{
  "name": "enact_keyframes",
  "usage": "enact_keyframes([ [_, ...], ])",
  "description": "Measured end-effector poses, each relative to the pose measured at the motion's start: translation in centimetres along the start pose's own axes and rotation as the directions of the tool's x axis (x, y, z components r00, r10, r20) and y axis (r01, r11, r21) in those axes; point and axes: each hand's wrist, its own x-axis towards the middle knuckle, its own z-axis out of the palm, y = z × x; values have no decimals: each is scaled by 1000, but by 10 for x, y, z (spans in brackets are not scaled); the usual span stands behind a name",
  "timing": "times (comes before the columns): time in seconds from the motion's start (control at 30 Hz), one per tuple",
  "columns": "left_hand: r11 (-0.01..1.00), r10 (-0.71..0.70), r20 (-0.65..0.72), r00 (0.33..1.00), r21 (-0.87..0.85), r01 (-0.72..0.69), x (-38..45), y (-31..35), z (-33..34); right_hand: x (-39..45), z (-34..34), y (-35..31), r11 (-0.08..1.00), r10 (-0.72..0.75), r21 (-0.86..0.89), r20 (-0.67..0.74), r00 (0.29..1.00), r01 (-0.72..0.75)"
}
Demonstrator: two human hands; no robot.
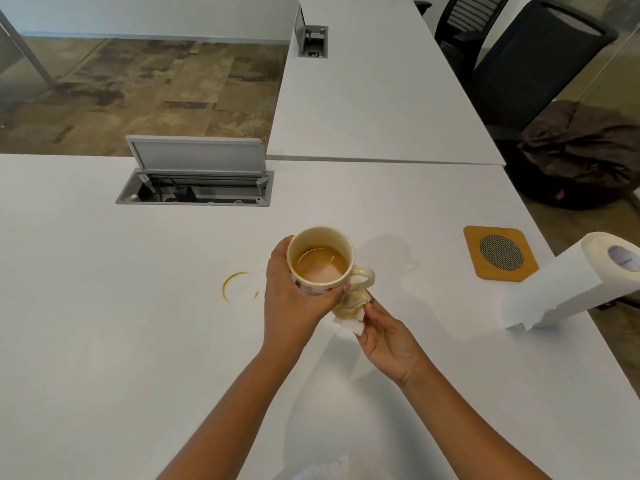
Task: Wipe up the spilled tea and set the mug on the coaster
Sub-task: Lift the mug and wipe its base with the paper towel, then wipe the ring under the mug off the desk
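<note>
A cream mug holding tea is lifted above the white table, gripped around its body by my left hand. My right hand holds a crumpled, tea-stained paper towel pressed under the mug's base, below its handle. A brown ring of spilled tea marks the table to the left of the mug. The wooden coaster with a dark round mesh centre lies to the right, apart from both hands.
A paper towel roll lies on its side at the table's right edge. An open cable hatch sits at the back. Black office chairs and a dark bag stand beyond the right edge.
</note>
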Motion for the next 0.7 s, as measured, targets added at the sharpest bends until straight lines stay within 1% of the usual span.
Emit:
enact_keyframes([
  [0.13, 1000, -20, -31, 999, -14, 20, 4, -7, -3, 1, 4, 10, 998, 50, 26, 67, 997, -51],
  [0.17, 999, -29, -36, 999, -14, 29, 5, -9, -4, 3, 5, 12, 998, 58, 14, 60, 996, -59],
  [0.27, 998, -64, -73, 995, -17, 63, 7, -17, -11, 15, 9, 18, 993, 83, -79, -27, 996, -85],
  [0.3, 997, -71, -91, 993, -17, 70, 7, -20, -14, 19, 11, 22, 990, 95, -101, -36, 995, -98],
  [0.4, 996, -93, -132, 987, -19, 92, 9, -27, -23, 30, 19, 33, 988, 136, -79, 7, 991, -135],
  [0.47, 994, -107, -146, 983, -24, 104, 10, -30, -28, 37, 24, 42, 982, 165, -97, 20, 986, -162],
  [0.6, 994, -107, -159, 981, -22, 105, 15, -35, -35, 53, 36, 65, 919, 280, -285, -9, 960, -271],
  [0.63, 995, -97, -161, 982, -10, 96, 16, -36, -37, 59, 37, 67, 893, 299, -339, -46, 953, -296],
  [0.67, 996, -86, -161, 983, 4, 88, 18, -37, -39, 65, 38, 67, 854, 279, -427, -108, 954, -298],
  [0.7, 997, -75, -161, 984, 12, 78, 21, -39, -43, 71, 39, 65, 765, 214, -579, -185, 959, -282],
])
